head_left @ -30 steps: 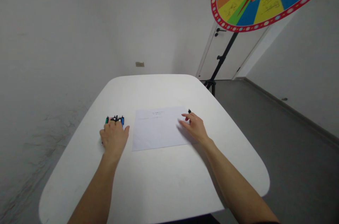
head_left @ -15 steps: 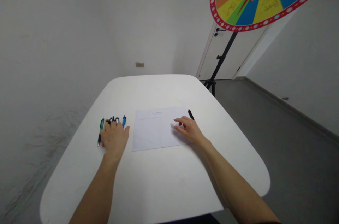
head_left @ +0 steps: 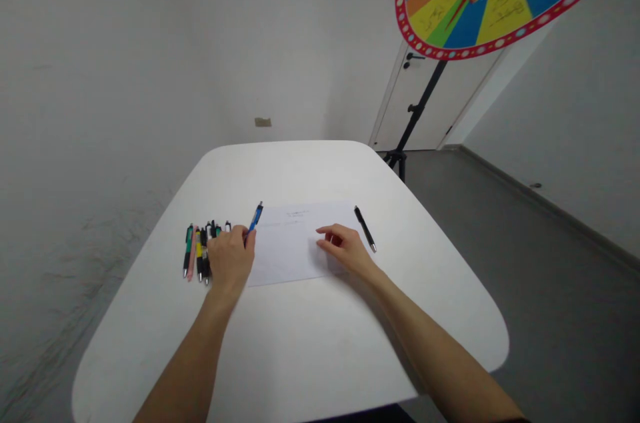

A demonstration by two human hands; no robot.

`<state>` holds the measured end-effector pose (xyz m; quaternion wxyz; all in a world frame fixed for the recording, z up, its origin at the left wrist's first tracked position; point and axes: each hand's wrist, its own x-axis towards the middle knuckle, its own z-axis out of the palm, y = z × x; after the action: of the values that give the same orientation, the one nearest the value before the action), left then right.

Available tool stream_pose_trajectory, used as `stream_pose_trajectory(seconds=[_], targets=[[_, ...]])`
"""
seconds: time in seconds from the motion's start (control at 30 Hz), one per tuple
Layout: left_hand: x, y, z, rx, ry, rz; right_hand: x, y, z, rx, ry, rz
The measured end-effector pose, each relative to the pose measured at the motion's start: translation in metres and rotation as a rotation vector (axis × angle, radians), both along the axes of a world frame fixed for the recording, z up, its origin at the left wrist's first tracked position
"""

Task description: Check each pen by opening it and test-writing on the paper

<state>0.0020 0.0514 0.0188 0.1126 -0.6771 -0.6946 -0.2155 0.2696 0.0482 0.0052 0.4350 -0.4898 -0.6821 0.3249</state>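
Note:
My left hand [head_left: 231,256] is closed on a blue pen [head_left: 256,215], whose upper end sticks out past the thumb over the left edge of the paper. Beside that hand lies a row of several pens [head_left: 200,255], among them green, pink, yellow and black ones; the hand hides some of them. The white sheet of paper [head_left: 285,249] lies flat and bears a few lines of writing near its top. Above the paper's right half, my right hand [head_left: 344,248] is empty, thumb and fingers curved and apart. A black pen [head_left: 365,228] rests by the paper's right edge.
The white table [head_left: 310,343] has rounded corners. Behind it to the right, a colourful prize wheel [head_left: 470,16] stands on a black tripod [head_left: 420,106], in front of a white door [head_left: 430,116]. A wall runs close along the left.
My left hand has moved right from the row, taking the blue pen with it and uncovering more pens. My right hand has shifted slightly left, away from the black pen.

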Motion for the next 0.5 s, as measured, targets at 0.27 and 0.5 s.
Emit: stream_pose_trajectory(seconds=[0.27,0.5], targets=[[0.035,-0.017,-0.010,0.272,-0.122,-0.645,-0.053,-0.020,-0.001,-0.506,0.705,0.153],[0.038,-0.019,-0.011,0.298,-0.302,-0.687,-0.053,-0.016,-0.004,-0.532,0.992,-0.064]])
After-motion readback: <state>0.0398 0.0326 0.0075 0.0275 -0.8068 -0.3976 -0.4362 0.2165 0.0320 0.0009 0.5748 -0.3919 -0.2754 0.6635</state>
